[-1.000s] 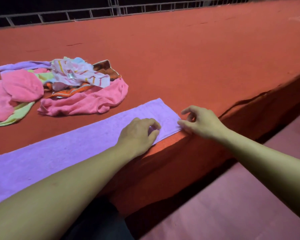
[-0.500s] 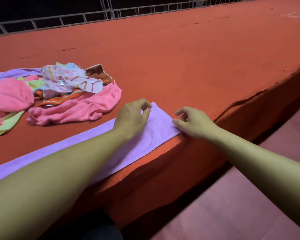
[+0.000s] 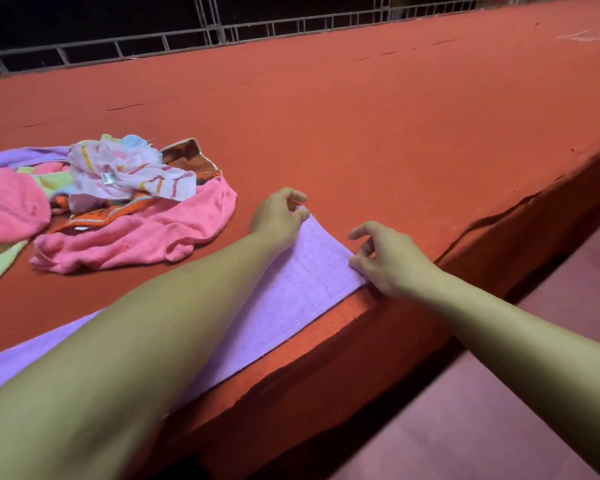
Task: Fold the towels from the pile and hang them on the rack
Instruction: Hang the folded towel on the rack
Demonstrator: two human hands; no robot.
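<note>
ok so i'm looking down at a long lilac towel (image 3: pixel 291 296) laid flat along the near edge of a big red-covered platform (image 3: pixel 395 133), running from the bottom left of the view up toward the middle. my left hand (image 3: pixel 279 216) is at the far corner of the towel's short end, fingers curled and pinching that corner. my right hand (image 3: pixel 388 259) is at the near corner of the same short end, right by the platform's edge, thumb and forefinger pinching the fabric while the other fingers curl loosely above it. so both hands are grasping the towel, one per corner, and the short edge runs between them. the left forearm lies across the towel and hides a good stretch of it.

the pile of towels (image 3: pixel 118 209) sits on the platform to the left, well apart from my hands: a crumpled pink one in front, a pale striped one on top, an orange and brown patterned one under it, bits of green and purple at the left edge. a metal railing (image 3: pixel 222 32) runs along the platform's far side. i can't see a rack from here.
</note>
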